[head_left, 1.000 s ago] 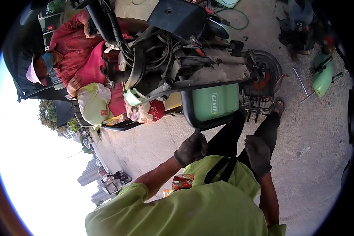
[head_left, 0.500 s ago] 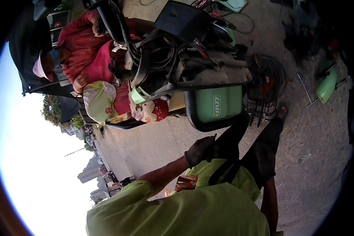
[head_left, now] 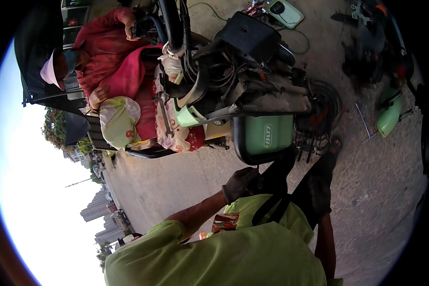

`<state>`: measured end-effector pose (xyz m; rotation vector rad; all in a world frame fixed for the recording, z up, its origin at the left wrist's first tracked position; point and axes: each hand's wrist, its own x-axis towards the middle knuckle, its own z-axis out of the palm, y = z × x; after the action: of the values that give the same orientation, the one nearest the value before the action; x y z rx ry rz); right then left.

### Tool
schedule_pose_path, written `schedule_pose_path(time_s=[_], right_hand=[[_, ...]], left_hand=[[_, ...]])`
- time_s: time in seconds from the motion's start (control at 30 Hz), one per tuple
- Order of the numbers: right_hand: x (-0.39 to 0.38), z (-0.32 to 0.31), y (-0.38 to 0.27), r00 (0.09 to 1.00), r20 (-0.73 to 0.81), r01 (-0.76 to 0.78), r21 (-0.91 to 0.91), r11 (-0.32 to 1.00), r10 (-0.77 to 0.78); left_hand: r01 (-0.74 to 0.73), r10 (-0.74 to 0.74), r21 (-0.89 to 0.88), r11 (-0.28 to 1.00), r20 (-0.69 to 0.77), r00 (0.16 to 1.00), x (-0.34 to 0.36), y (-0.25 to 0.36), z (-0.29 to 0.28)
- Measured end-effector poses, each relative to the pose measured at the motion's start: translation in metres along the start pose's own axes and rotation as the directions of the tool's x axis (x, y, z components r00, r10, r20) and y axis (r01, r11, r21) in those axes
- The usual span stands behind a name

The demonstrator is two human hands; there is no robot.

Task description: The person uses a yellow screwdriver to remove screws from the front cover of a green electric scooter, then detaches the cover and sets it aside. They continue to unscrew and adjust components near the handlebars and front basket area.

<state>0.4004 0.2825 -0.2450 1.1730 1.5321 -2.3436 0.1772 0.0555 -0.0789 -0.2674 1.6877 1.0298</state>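
My left hand (head_left: 240,184), dark-gloved, is curled around something thin and dark that I cannot make out, in front of my body. My right hand (head_left: 319,195), also gloved, hangs curled over my dark trouser leg; its contents are hidden in shadow. Beyond them stands a partly stripped scooter (head_left: 262,95) with exposed cables and a green-and-black box (head_left: 267,138). A wrench (head_left: 166,119) lies on its patterned seat cloth (head_left: 181,138). A person in red (head_left: 105,62) sits behind, one hand at the handlebar (head_left: 150,28), the other by a pale green bundle (head_left: 119,121).
A detached green body panel (head_left: 388,114) and a long metal tool (head_left: 364,121) lie on the concrete ground (head_left: 367,200) at right. Dark scooter parts (head_left: 367,52), a green hose (head_left: 298,35) and a white panel (head_left: 283,14) are farther back. A street with buildings stretches off at left.
The handlebar column and black upper housing have shifted right, with the person's hand at the bar. My left hand has dropped slightly and turned; my right hand is a little lower.
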Motion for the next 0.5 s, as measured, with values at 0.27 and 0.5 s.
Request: schedule_pose_path(time_s=[0.27, 0.5], right_hand=[[0.005, 0.006, -0.01, 0.995, 0.055, -0.077, -0.015, 0.997, 0.078], [0.007, 0.014, 0.005, 0.995, 0.019, -0.094, 0.037, 0.995, 0.094]], left_hand=[[-0.082, 0.083, 0.014, 0.996, -0.035, 0.996, -0.009, -0.004, -0.015], [-0.14, 0.138, 0.001, 0.99, -0.156, 0.978, -0.028, 0.003, -0.028]])
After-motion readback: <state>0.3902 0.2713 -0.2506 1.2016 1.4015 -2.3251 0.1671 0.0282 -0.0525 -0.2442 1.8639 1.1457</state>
